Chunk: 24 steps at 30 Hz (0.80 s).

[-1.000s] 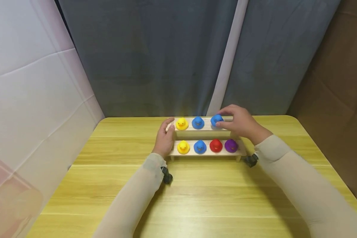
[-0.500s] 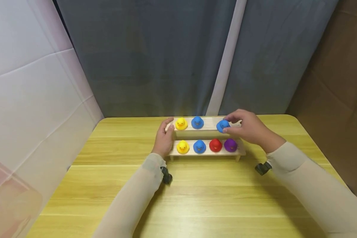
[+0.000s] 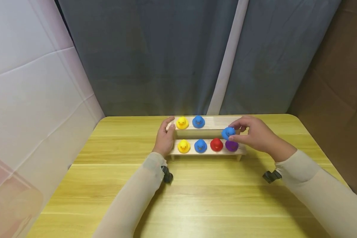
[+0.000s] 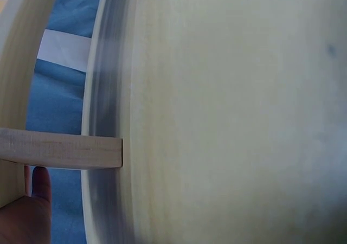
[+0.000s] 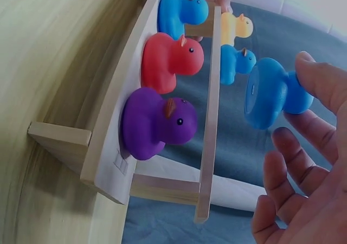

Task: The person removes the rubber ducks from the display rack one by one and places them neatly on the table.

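Note:
A two-tier wooden shelf [image 3: 217, 122] stands at the back of the table. My left hand [image 3: 164, 140] holds its left end, thumb and fingers around the upper tier's edge. Between thumb and fingertips, my right hand [image 3: 257, 135] pinches a blue rubber duck [image 3: 227, 133], raised off the shelf and tilted in the right wrist view. On the upper tier sit a yellow duck [image 3: 182, 123] and another blue duck [image 3: 198, 122]. The lower tier carries a yellow duck [image 3: 183, 146], a blue duck [image 3: 200, 146], a red duck [image 5: 165, 65] and a purple duck [image 5: 154, 124].
The light wooden table [image 3: 196, 198] reaches toward me in front of the shelf. A grey curtain [image 3: 154, 59] hangs behind it, with a white cloth [image 3: 23, 82] on the left and a brown one [image 3: 336, 82] on the right.
My right hand has lifted the blue duck off the upper tier's right part and brought it rightward and toward me. The left hand stays at the shelf's left end.

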{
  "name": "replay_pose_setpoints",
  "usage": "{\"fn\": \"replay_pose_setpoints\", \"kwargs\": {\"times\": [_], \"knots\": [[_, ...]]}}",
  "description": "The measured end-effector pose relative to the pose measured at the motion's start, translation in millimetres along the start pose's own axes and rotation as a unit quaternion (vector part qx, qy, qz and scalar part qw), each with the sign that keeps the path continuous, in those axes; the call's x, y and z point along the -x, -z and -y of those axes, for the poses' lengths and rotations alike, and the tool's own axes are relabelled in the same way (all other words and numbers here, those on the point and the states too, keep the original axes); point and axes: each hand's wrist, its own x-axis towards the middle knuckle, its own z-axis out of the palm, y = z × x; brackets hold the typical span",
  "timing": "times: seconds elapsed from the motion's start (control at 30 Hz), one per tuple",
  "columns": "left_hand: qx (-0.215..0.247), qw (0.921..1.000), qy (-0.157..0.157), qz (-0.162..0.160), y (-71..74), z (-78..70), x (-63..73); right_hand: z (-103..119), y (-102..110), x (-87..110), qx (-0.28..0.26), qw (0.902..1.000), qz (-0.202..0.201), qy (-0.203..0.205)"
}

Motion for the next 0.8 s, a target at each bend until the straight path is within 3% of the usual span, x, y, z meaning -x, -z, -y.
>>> {"fn": "replay_pose_setpoints", "kwargs": {"times": [0.8], "knots": [[-0.008, 0.9999, 0.007, -0.004, 0.2, -1.7, -0.5, -7, -12, 30.5, -0.031, 0.9992, 0.023, -0.009]]}}
